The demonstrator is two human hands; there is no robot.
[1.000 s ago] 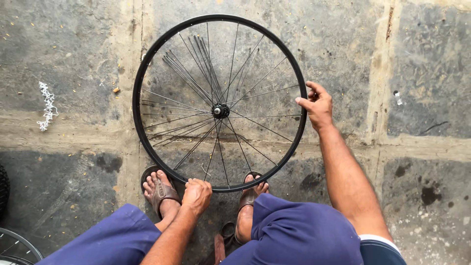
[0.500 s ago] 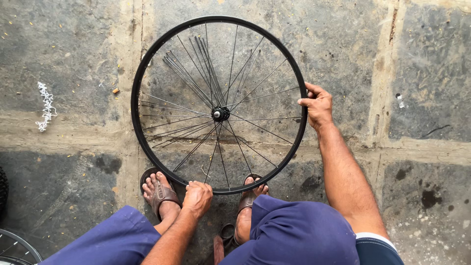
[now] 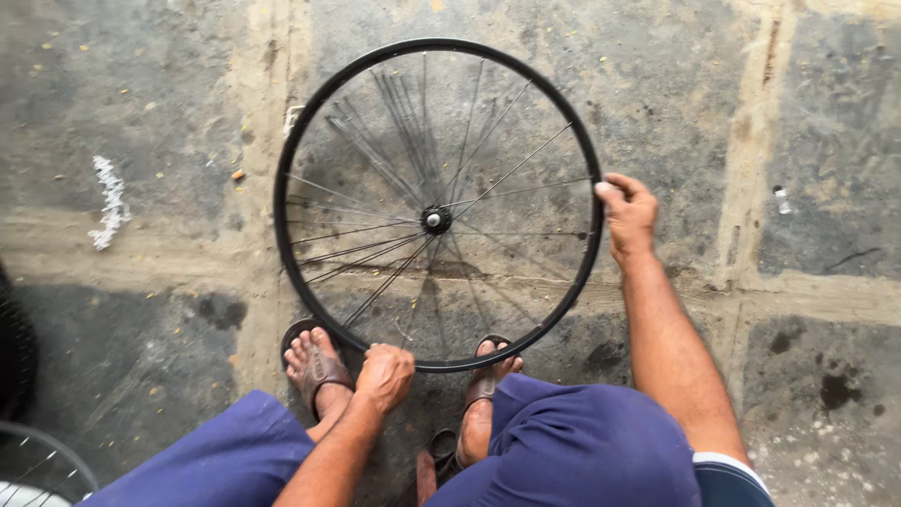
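Note:
A black bicycle wheel rim [image 3: 298, 141] with thin, partly loose spokes and a small hub [image 3: 435, 221] lies flat on the stone floor in front of me. My left hand [image 3: 384, 376] grips the rim's near edge, between my two sandalled feet. My right hand [image 3: 627, 214] holds the rim's right side, fingers curled over it. Several spokes bunch together toward the top of the wheel. My knees in blue trousers fill the bottom of the view.
The floor is rough grey stone slabs with pale joints [image 3: 263, 75]. A white scrap [image 3: 111, 200] lies at the left. Part of another wheel [image 3: 38, 460] shows at the bottom left corner, and a dark object [image 3: 14, 347] at the left edge.
The wheel has turned slightly under my hands, with the spokes shifting round. Both hands keep their hold on the rim.

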